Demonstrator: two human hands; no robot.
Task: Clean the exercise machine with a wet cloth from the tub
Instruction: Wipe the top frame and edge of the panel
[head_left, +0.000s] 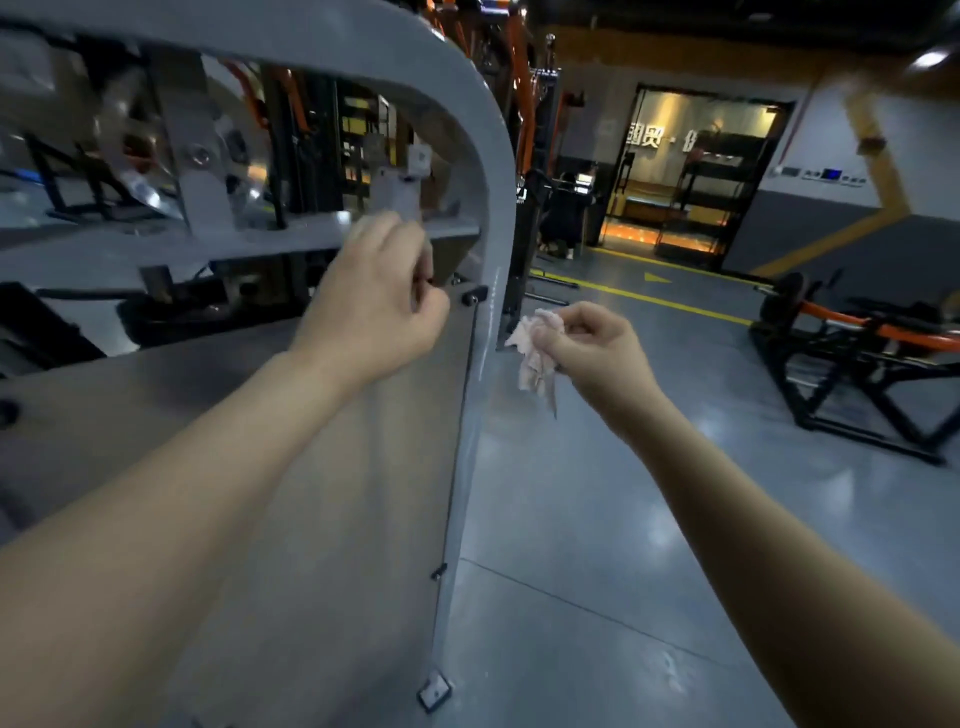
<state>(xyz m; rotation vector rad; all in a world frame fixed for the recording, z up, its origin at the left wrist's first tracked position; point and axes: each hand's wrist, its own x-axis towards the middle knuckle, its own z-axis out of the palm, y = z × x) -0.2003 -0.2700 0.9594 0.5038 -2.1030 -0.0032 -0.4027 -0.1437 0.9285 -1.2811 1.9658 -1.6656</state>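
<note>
The grey exercise machine (311, 467) fills the left side of the view, with a flat side panel low down and a curved upright (496, 171) rising along its right edge. The left hand (382, 306) is raised in front of the panel's upper corner. Its fingers (400, 244) are curled into a loose fist, and nothing shows inside them. It sits just beside a black bolt (475, 298) on the upright; whether it touches the metal cannot be told.

To the right of the upright, off the machine and over the floor (623, 519), hangs the cloth (535, 358). It is pale and crumpled, and a loose tail droops below it. The right hand (597, 343) grips it, fingers and thumb closed round the bunched top. The cloth is near the upright's edge but apart from it. The tub is not in view.

The step in hand looks like the wiping itself, caught with the cloth lifted clear of the frame. The next move probably calls for bringing the cloth across to the upright or the panel, pressing a flat part of it on the metal and drawing it along. Spreading the bunched cloth first would give more contact. The bolt and the panel's edge are spots where the hanging tail could snag.

Far right, well apart, another machine (872, 338) in black and orange stands on the floor.
</note>
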